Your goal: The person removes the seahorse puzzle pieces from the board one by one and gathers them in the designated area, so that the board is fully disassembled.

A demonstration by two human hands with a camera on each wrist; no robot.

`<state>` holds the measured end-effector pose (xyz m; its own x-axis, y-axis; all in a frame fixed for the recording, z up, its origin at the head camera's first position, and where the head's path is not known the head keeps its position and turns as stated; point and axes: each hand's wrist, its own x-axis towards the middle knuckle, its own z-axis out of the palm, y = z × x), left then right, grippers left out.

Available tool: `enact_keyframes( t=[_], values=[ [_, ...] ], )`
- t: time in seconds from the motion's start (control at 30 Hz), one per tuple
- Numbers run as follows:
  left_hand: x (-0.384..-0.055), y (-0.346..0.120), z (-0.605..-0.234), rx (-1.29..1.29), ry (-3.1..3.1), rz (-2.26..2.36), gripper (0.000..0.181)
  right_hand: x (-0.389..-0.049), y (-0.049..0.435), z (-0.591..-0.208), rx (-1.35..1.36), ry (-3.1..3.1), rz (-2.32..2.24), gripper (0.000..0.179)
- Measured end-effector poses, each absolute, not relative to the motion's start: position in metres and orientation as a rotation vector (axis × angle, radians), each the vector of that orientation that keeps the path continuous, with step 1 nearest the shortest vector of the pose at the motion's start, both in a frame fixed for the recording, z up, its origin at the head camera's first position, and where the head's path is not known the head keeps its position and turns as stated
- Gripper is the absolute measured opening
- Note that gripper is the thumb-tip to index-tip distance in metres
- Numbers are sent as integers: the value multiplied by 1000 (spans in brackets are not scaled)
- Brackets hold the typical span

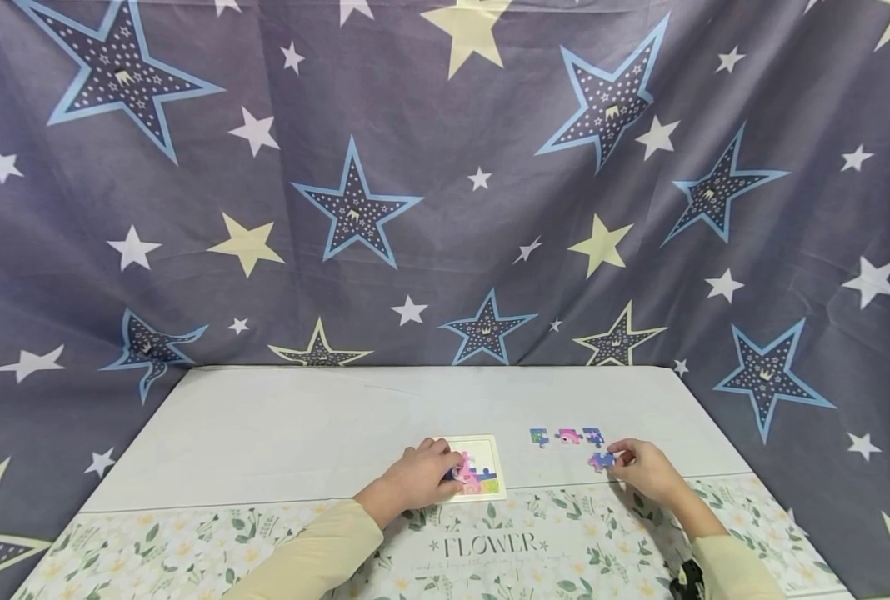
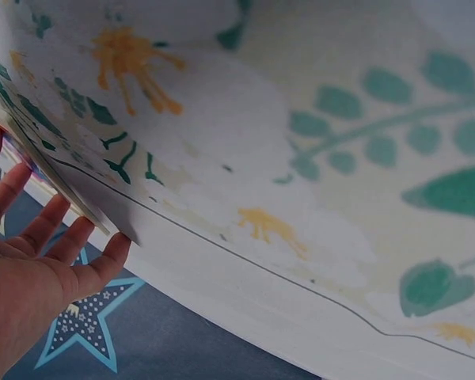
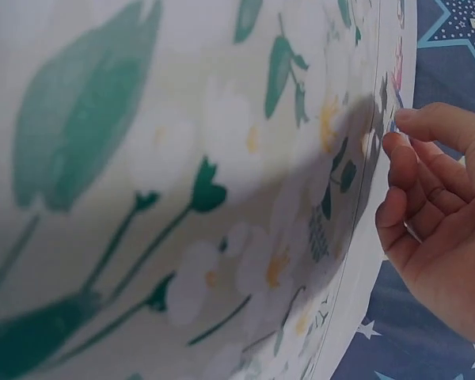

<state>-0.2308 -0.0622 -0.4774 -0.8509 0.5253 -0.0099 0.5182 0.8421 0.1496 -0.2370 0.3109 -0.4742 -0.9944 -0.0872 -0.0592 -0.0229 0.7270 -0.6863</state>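
A shallow white puzzle tray (image 1: 501,467) lies on the table, with part of a pink and blue picture assembled in it. My left hand (image 1: 418,475) rests over the tray's left side and hides that part. The left wrist view shows its fingers (image 2: 57,207) spread along the tray edge. My right hand (image 1: 646,471), right of the tray, pinches a blue jigsaw piece (image 1: 601,461) between thumb and fingertips. In the right wrist view, the other fingers (image 3: 400,170) are curled in below the pinch, and the piece is a thin sliver close to the tabletop.
Beyond the right hand lie three loose jigsaw pieces in a row: a green and blue one (image 1: 538,437), a pink one (image 1: 568,437) and a blue-purple one (image 1: 593,436). A flowered cloth (image 1: 490,567) covers the near tabletop. A star-patterned curtain (image 1: 430,125) hangs behind the table.
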Motion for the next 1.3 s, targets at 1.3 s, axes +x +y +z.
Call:
enact_keyframes(
  t=[1.3],
  values=[
    [-231, -62, -477, 839, 2967, 205, 44, -249, 317, -481, -40, 2782, -1192, 36]
  ],
)
